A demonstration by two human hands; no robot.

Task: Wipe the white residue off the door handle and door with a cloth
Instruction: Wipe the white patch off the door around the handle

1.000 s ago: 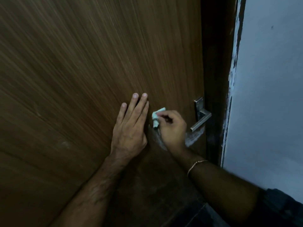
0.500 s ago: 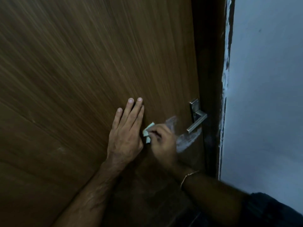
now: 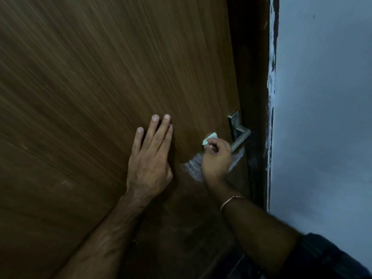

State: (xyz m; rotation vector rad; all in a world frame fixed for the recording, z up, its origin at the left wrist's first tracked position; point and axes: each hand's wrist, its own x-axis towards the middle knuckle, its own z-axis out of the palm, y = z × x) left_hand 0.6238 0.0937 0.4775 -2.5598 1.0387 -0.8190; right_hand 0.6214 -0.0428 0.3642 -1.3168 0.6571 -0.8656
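The wiping step is under way on the door (image 3: 100, 97) itself, low and right of centre in the frame, just left of the handle (image 3: 239, 135). The right hand (image 3: 216, 160) pinches a small pale cloth (image 3: 209, 138) with curled fingers and presses it to the wood, its knuckles close against the lower end of the handle; whether they touch it I cannot tell. The left hand (image 3: 150, 156) lies flat on the door at the frame's centre, fingers straight and held side by side, gripping nothing — it looks to be bracing the door. The two hands are apart, with bare wood between them. White residue (image 3: 194, 168) shows as a streaky smear below and on both sides of the right hand, reaching toward the handle's tip, so the job seems far from done. The next move probably calls for dragging the cloth down and across that smear with firm pressure, then working along the handle. Counted: one door, one handle, one cloth, two hands, one smeared patch of residue split by the hand, one thin bracelet (image 3: 231, 200) on the right wrist. A pale wall (image 3: 322, 117) fills the right side of the frame, past the dark frame edge (image 3: 253, 77).
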